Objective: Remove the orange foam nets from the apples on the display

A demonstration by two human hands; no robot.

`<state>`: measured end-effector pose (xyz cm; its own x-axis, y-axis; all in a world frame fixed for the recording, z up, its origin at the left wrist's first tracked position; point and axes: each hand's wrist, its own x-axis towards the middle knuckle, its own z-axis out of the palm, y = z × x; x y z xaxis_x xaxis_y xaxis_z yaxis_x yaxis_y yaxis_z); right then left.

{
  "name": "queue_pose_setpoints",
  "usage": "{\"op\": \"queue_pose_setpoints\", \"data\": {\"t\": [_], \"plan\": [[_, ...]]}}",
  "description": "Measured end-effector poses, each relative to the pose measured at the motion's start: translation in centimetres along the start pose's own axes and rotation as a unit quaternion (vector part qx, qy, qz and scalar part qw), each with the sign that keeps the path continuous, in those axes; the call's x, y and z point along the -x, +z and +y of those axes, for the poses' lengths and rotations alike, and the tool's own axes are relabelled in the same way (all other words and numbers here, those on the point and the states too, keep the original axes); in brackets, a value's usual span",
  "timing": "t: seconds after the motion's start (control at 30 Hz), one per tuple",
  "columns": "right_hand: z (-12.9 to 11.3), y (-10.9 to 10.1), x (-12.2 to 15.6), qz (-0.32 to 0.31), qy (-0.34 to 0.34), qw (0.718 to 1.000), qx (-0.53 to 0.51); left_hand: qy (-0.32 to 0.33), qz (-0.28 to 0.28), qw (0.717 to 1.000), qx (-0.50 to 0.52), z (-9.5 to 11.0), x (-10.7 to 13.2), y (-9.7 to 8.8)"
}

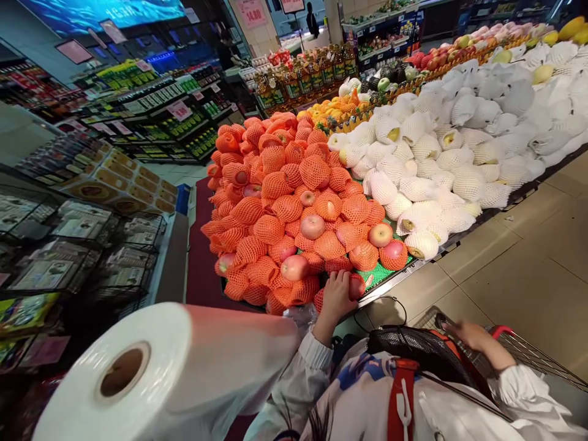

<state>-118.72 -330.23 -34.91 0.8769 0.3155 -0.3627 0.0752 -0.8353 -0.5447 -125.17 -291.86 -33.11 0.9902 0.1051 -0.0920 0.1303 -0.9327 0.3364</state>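
Observation:
My left hand (pixel 337 298) reaches to the front edge of a heap of apples in orange foam nets (pixel 275 211). Its fingers curl down around a red apple (pixel 356 286) in a net at the corner, partly hidden by the hand. Off to the right, my right hand (pixel 475 338) is smeared by motion beside a wire shopping cart (pixel 535 355) with a red handle. A small dark thing (pixel 444 323) is at its fingertips; I cannot make out what it is or whether it is held.
A large roll of clear plastic bags (pixel 220 361) stands close at the left front. White-netted fruit (pixel 441 153) fills the display to the right. A dark bag (pixel 413 343) hangs at my front. Bottle shelves (pixel 184 116) stand behind, and tiled floor (pixel 528 257) lies right.

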Motion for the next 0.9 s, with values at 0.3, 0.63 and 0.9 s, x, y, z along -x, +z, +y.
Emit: {"op": "queue_pose_setpoints", "data": {"t": [0.3,0.63,0.9], "plan": [[-19.1,6.2,-6.4,-0.104,-0.275,0.919,-0.264,-0.031,0.208,0.946,0.247,-1.1,2.6,0.6],[-19.9,10.1,-7.4,0.05,-0.193,0.894,-0.401,-0.088,0.201,0.824,0.522,1.5,3.8,0.6],[-18.9,6.6,-7.2,0.119,-0.267,0.908,-0.3,-0.069,0.159,0.734,0.657,2.7,3.6,0.0]]}}
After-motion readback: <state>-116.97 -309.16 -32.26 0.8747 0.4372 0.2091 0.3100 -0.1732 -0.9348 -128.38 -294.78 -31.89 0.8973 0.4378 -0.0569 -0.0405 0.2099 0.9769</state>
